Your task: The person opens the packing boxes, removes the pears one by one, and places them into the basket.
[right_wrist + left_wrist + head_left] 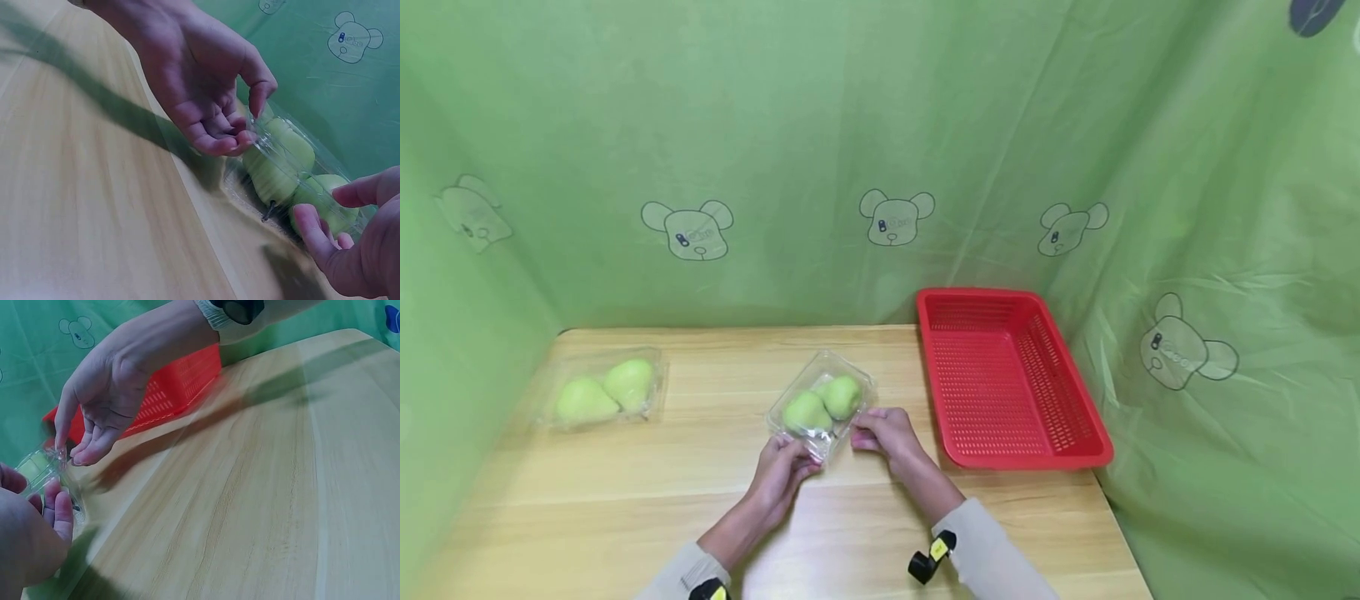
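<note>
Two green pears (807, 412) lie inside a clear plastic clamshell box (824, 365) on the wooden table, with the box turned at an angle. My left hand (778, 473) pinches the box's near left corner between thumb and fingers. At its near right edge, my right hand (886, 435) holds the rim with thumb and index finger. In the right wrist view, one pear's dark stem (269, 211) shows through the plastic, and both hands are at the lid edge.
A second clear box (658, 362) with two pears (628, 382) lies at the far left of the table. To the right stands a red perforated plastic basket (985, 392). Green curtain (805, 125) hangs behind and on both sides of the table (722, 367).
</note>
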A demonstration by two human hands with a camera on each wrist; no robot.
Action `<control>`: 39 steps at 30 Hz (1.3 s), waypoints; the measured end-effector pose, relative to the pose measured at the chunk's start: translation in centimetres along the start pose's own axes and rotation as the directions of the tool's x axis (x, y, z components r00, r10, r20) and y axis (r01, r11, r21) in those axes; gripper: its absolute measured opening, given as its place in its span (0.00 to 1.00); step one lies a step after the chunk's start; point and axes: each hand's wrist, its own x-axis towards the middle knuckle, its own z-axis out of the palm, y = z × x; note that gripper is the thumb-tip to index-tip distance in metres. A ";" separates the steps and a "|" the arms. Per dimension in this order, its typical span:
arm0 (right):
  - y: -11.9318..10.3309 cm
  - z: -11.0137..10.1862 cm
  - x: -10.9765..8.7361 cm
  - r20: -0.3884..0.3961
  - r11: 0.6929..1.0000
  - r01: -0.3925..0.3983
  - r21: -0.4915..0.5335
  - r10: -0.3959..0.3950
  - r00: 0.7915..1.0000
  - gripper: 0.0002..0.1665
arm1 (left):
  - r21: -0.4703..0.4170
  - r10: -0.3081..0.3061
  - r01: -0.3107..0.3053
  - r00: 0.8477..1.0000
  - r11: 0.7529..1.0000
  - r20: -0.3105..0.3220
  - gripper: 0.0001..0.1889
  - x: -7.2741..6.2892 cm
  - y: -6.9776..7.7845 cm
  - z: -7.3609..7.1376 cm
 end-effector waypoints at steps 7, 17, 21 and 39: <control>-0.4 -0.1 0.6 -0.032 1.000 0.010 0.019 -0.009 0.999 0.18 | 0.008 -0.002 0.002 1.000 1.000 0.001 0.15 0.2 0.0 -0.4; -0.7 -0.6 1.3 -0.064 0.997 0.051 0.064 -0.046 0.997 0.22 | 0.032 0.006 -0.006 1.000 0.999 0.005 0.13 0.3 0.1 -1.1; -0.8 -0.7 1.4 -0.066 0.996 0.050 0.078 -0.045 0.997 0.21 | 0.038 0.006 -0.006 1.000 0.999 0.007 0.15 0.2 0.3 -1.2; -1.1 -1.0 1.6 -0.083 0.992 0.063 0.114 -0.053 0.995 0.21 | 0.041 0.030 -0.030 1.000 0.999 0.006 0.15 0.4 0.6 -2.2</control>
